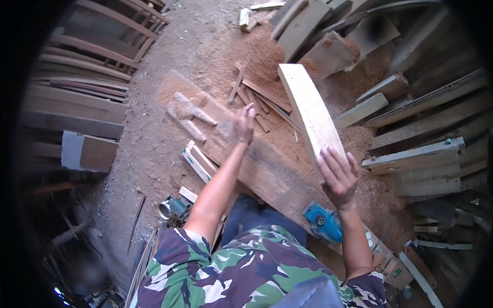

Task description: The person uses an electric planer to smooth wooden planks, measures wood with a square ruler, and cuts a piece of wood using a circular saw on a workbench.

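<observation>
My right hand (338,177) lies across the near end of a thick, pale wooden board (310,110), fingers over its upper face; the thumb is hidden. The board points away from me, its near end over a long, worn plank (275,177). To the left, my left hand (245,123) is raised above the same plank, holding nothing, its fingers partly apart. A blue power tool (322,222), apparently an electric planer, rests on the plank beside my right forearm. Two short wooden strips (195,109) lie on the plank's far left part.
Reddish sawdust (257,51) and thin offcuts (264,100) lie beyond the plank. Stacked boards (411,133) line the right side; wooden frames and panels (77,102) line the left. Another power tool (174,208) sits on the ground left of my legs.
</observation>
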{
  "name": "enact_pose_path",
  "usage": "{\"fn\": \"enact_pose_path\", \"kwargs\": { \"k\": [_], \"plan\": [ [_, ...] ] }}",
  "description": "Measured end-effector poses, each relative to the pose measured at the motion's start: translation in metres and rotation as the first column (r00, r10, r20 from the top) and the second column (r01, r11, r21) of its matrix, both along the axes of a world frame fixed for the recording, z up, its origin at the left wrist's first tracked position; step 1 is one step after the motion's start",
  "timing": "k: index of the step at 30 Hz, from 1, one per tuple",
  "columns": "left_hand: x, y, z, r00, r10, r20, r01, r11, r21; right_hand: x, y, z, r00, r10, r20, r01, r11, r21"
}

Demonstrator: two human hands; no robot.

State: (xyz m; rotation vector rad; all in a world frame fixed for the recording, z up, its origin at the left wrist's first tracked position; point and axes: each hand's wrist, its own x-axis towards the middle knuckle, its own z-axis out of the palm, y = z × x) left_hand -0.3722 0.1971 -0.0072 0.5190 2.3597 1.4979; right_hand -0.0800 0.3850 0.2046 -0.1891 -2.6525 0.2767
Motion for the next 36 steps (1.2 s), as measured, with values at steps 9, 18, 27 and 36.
{"fn": "enact_pose_path", "kwargs": {
  "k": [9, 18, 27, 36],
  "plan": [
    [0.197, -0.114, 0.052, 0.268, -0.152, 0.951, -0.513, 0.813, 0.275, 0.067, -0.174, -0.051, 0.909, 0.378, 0.173, -0.394, 0.917, 0.062],
    [0.203, -0.176, 0.075, 0.33, -0.245, 0.912, -0.6, 0.691, 0.403, 0.084, -0.275, 0.021, 0.951, 0.18, 0.253, -0.066, 0.914, -0.401],
    [0.2, -0.187, 0.088, 0.267, -0.394, 0.879, -0.672, 0.578, 0.463, 0.081, -0.269, 0.053, 0.966, 0.227, 0.121, -0.097, 0.756, -0.648],
    [0.198, -0.184, 0.115, 0.464, -0.254, 0.849, -0.645, 0.56, 0.52, 0.187, -0.185, 0.005, 0.833, -0.337, 0.438, 0.394, 0.918, -0.045]
  ]
}}
